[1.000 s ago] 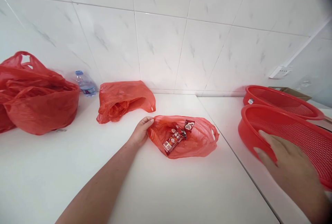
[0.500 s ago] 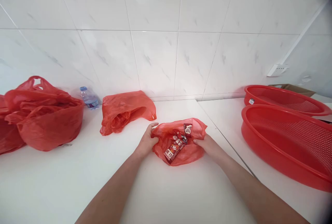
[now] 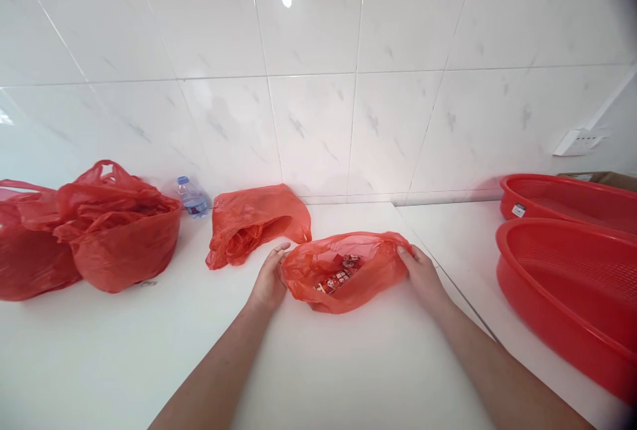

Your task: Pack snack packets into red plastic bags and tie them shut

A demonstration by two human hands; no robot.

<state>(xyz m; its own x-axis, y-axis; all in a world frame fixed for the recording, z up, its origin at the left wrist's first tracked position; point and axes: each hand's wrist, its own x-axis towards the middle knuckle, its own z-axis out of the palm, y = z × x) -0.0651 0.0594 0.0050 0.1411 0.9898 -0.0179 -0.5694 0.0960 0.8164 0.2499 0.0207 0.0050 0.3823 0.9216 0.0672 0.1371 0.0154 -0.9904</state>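
A thin red plastic bag (image 3: 343, 300) lies on the white table with its mouth spread wide. Inside it are a few small red snack packets (image 3: 334, 280) with white print, partly covered by the bag's folds. My right hand (image 3: 423, 277) pinches the bag's right rim, thumb on the near side. At the left end, my left hand (image 3: 269, 284) rests against the bag's side, its fingers stretched and apart. Just behind, another crumpled red plastic bag (image 3: 259, 217) lies by the wall.
Two large red plastic baskets (image 3: 517, 284) stand at the right, one behind the other. Bulging red bags (image 3: 124, 244) sit at the left, beside a small water bottle (image 3: 192, 198). A tiled wall (image 3: 313, 131) with a socket (image 3: 577, 143) closes the back.
My right hand has come from the basket at the right to the bag's right rim and drawn it outward. The packets sit lower behind the bag's near edge. The left hand has loosened its pinch.
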